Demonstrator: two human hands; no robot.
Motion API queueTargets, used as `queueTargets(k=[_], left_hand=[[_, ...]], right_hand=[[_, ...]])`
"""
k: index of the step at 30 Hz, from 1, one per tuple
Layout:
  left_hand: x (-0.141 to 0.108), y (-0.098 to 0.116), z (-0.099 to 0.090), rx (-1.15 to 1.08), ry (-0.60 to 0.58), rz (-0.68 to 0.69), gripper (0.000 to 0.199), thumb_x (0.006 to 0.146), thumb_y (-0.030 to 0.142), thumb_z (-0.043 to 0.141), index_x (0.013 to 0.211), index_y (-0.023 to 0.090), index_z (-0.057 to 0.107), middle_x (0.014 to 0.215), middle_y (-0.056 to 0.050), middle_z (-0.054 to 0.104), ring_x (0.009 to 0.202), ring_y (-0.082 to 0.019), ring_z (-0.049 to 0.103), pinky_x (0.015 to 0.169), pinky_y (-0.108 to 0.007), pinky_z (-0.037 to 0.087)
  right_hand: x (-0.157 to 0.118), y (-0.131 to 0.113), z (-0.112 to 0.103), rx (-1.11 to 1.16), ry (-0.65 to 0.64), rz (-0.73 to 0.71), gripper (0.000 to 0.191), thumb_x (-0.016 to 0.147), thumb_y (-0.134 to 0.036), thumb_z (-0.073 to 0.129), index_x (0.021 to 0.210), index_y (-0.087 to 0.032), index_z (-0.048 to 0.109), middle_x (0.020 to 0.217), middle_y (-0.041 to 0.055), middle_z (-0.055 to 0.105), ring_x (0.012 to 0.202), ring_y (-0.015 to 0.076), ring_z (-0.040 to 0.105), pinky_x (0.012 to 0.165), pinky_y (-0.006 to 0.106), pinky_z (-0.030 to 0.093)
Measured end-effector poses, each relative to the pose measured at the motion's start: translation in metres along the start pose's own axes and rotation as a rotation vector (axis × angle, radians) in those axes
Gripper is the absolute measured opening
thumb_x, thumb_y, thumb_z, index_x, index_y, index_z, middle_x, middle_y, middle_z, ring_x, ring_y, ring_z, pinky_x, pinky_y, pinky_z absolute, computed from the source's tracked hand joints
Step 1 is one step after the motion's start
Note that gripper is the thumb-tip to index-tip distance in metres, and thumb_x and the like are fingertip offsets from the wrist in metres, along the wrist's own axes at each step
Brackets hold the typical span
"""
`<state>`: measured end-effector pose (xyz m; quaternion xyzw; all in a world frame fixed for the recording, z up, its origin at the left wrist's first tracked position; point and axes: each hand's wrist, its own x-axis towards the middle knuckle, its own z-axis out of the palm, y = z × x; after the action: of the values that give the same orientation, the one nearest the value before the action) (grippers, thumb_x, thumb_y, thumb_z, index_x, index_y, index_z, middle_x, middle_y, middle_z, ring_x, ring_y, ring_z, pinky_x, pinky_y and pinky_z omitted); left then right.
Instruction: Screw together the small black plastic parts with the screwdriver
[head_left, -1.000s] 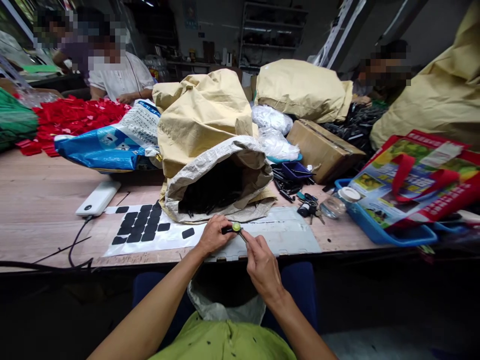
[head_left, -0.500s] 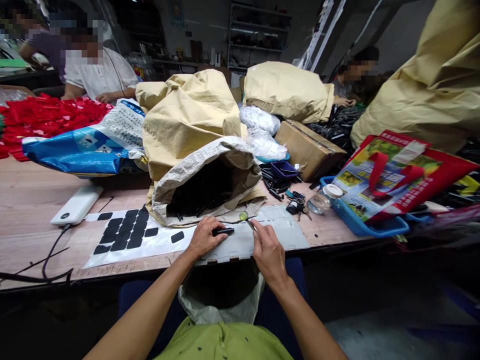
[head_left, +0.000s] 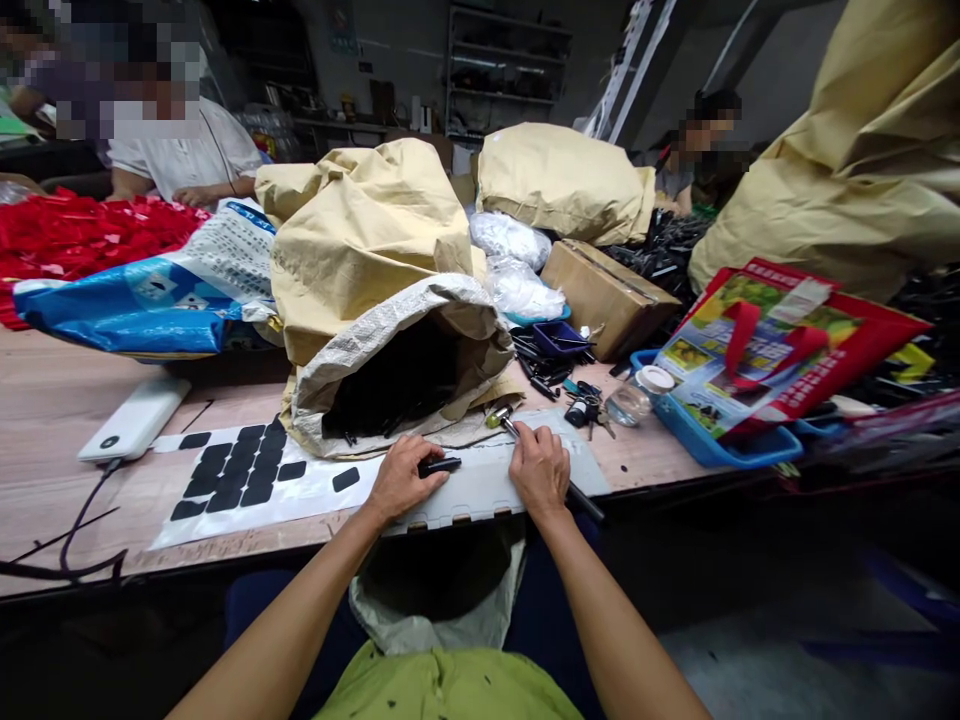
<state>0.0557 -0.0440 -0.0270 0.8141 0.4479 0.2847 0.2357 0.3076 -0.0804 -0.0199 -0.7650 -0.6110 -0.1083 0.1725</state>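
Note:
My left hand (head_left: pixel 405 480) rests on the grey board (head_left: pixel 480 500) at the table's front edge. Its fingers are closed on a short black tube-like piece (head_left: pixel 442 465), which lies level and points right. Just to the right, my right hand (head_left: pixel 541 468) grips a small hammer (head_left: pixel 587 503) with a dark handle. The hammer's head, metal with a yellow-green end, is over the board beside the sack's lip. In front of both hands, a woven sack (head_left: pixel 397 318) lies with its mouth towards me and dark pieces inside. Another open sack (head_left: pixel 442 625) hangs below the table edge at my lap.
Left of my hands lies a white sheet with black stickers (head_left: pixel 232 480), and farther left a white power bank (head_left: pixel 135 420) with a cable. Keys (head_left: pixel 600 420), a clear jar (head_left: pixel 631 400) and a blue basket (head_left: pixel 705 440) are at right. Co-workers sit across the table.
My right hand has turned, and the hammer's dark handle now shows behind it. The hammer's head is a little higher in the view. My left hand keeps the black piece; the whole view has shifted slightly.

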Motion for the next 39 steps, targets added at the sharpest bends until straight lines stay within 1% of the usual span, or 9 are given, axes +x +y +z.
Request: queueTargets(k=[12, 16, 19, 23, 28, 30, 32, 36, 39], left_hand=[[-0.001, -0.002, 0.000, -0.009, -0.001, 0.026, 0.022, 0.090, 0.040, 0.069, 0.104, 0.023, 0.073, 0.096, -0.006, 0.068, 0.095, -0.026, 0.058, 0.088, -0.040, 0.045], [-0.020, 0.029, -0.009, -0.128, 0.007, 0.094, 0.023, 0.097, 0.040, 0.061, 0.109, 0.022, 0.070, 0.105, -0.009, 0.070, 0.101, -0.026, 0.060, 0.093, -0.040, 0.046], [-0.053, 0.062, -0.008, -0.254, -0.170, 0.157, 0.024, 0.101, 0.038, 0.055, 0.117, 0.025, 0.067, 0.104, -0.008, 0.071, 0.096, -0.023, 0.064, 0.089, -0.035, 0.049], [-0.096, 0.075, 0.022, -0.265, -0.390, 0.141, 0.023, 0.100, 0.038, 0.055, 0.118, 0.028, 0.065, 0.100, -0.004, 0.072, 0.090, -0.020, 0.067, 0.084, -0.031, 0.049], [-0.122, 0.037, 0.075, -0.113, -0.521, -0.121, 0.020, 0.097, 0.033, 0.053, 0.115, 0.029, 0.063, 0.105, -0.003, 0.073, 0.098, -0.023, 0.069, 0.085, -0.034, 0.050], [-0.126, 0.028, 0.084, -0.015, -0.594, -0.179, 0.030, 0.094, 0.029, 0.057, 0.123, 0.030, 0.061, 0.110, -0.005, 0.073, 0.103, -0.026, 0.070, 0.089, -0.037, 0.051], [-0.127, 0.032, 0.081, 0.022, -0.620, -0.144, 0.040, 0.089, 0.028, 0.063, 0.129, 0.029, 0.060, 0.115, -0.008, 0.072, 0.107, -0.028, 0.069, 0.091, -0.039, 0.052], [-0.109, 0.060, 0.046, -0.093, -0.480, 0.127, 0.021, 0.096, 0.030, 0.058, 0.114, 0.028, 0.069, 0.100, -0.006, 0.072, 0.093, -0.022, 0.068, 0.081, -0.033, 0.052], [-0.069, 0.062, 0.008, -0.107, -0.118, 0.140, 0.021, 0.100, 0.033, 0.052, 0.106, 0.024, 0.070, 0.090, -0.007, 0.071, 0.082, -0.020, 0.066, 0.077, -0.031, 0.051]], right_hand=[[0.002, -0.003, -0.003, -0.040, -0.050, 0.022, 0.029, 0.099, -0.028, 0.052, 0.125, -0.025, 0.066, 0.107, 0.0084, 0.058, 0.099, 0.0239, 0.048, 0.080, 0.034, 0.030], [0.002, -0.003, -0.004, -0.050, -0.056, 0.017, 0.028, 0.099, -0.028, 0.051, 0.122, -0.025, 0.066, 0.107, 0.0084, 0.057, 0.099, 0.0236, 0.047, 0.080, 0.034, 0.030], [0.002, -0.003, -0.003, -0.058, -0.063, 0.020, 0.028, 0.099, -0.029, 0.051, 0.122, -0.025, 0.066, 0.107, 0.0086, 0.057, 0.099, 0.0240, 0.047, 0.079, 0.034, 0.030], [0.002, -0.003, -0.003, -0.059, -0.064, 0.021, 0.027, 0.100, -0.029, 0.051, 0.122, -0.024, 0.066, 0.107, 0.0089, 0.058, 0.099, 0.0243, 0.047, 0.079, 0.034, 0.029], [0.002, -0.003, -0.003, -0.055, -0.060, 0.017, 0.027, 0.099, -0.029, 0.052, 0.122, -0.024, 0.066, 0.107, 0.0091, 0.058, 0.100, 0.0246, 0.047, 0.079, 0.035, 0.029], [0.002, -0.003, -0.003, -0.057, -0.055, 0.017, 0.027, 0.099, -0.029, 0.052, 0.122, -0.025, 0.066, 0.107, 0.0087, 0.058, 0.099, 0.0247, 0.047, 0.079, 0.035, 0.029], [0.002, -0.002, -0.002, -0.057, -0.048, 0.013, 0.027, 0.099, -0.030, 0.052, 0.122, -0.025, 0.066, 0.106, 0.0085, 0.058, 0.099, 0.0247, 0.047, 0.079, 0.035, 0.029], [0.002, -0.001, -0.001, -0.055, -0.038, 0.007, 0.028, 0.099, -0.029, 0.052, 0.122, -0.024, 0.066, 0.105, 0.0090, 0.058, 0.098, 0.0246, 0.047, 0.078, 0.035, 0.029], [0.002, -0.001, 0.000, -0.057, -0.036, 0.008, 0.027, 0.099, -0.029, 0.051, 0.121, -0.024, 0.066, 0.105, 0.0089, 0.058, 0.098, 0.0248, 0.047, 0.078, 0.035, 0.029]])
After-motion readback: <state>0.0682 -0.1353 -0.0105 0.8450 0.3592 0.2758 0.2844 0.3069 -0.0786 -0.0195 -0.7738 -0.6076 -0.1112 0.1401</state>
